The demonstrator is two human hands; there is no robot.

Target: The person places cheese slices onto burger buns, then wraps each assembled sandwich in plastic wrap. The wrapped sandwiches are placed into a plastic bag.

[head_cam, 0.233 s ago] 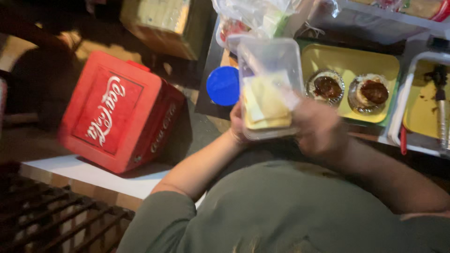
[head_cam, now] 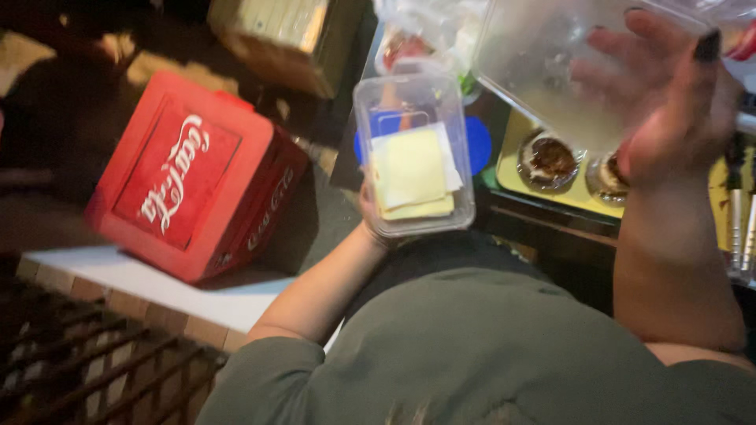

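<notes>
Below your chin, your left hand (head_cam: 368, 211) grips a clear plastic container (head_cam: 413, 153) from underneath, its fingers mostly hidden behind the box. Pale yellow cheese slices (head_cam: 409, 173) lie flat inside it, with white paper sheets (head_cam: 450, 161) showing at their edges. You hold the container open-topped and roughly level over the dark gap between your green shirt (head_cam: 488, 354) and the counter edge.

Up to the right, your right hand (head_cam: 669, 102) holds the clear lid (head_cam: 543, 71) — fingers spread across its far side, dark-painted nails showing through the plastic. That lid is lifted well apart from the container, tilted toward the camera.

Behind the container sits a round blue lid (head_cam: 478, 144), partly covered by the box. A yellow tray (head_cam: 512, 169) carries two round foil cups (head_cam: 549, 160) with a dark brown filling; the second cup is half hidden by your right wrist. Clear plastic bags (head_cam: 425, 27) lie at the top — what is in them is too blurred to tell.

Off to your left, a red crate (head_cam: 193, 177) stands tilted on a white ledge (head_cam: 157, 287), with a tan cardboard box (head_cam: 283, 39) beyond it.
</notes>
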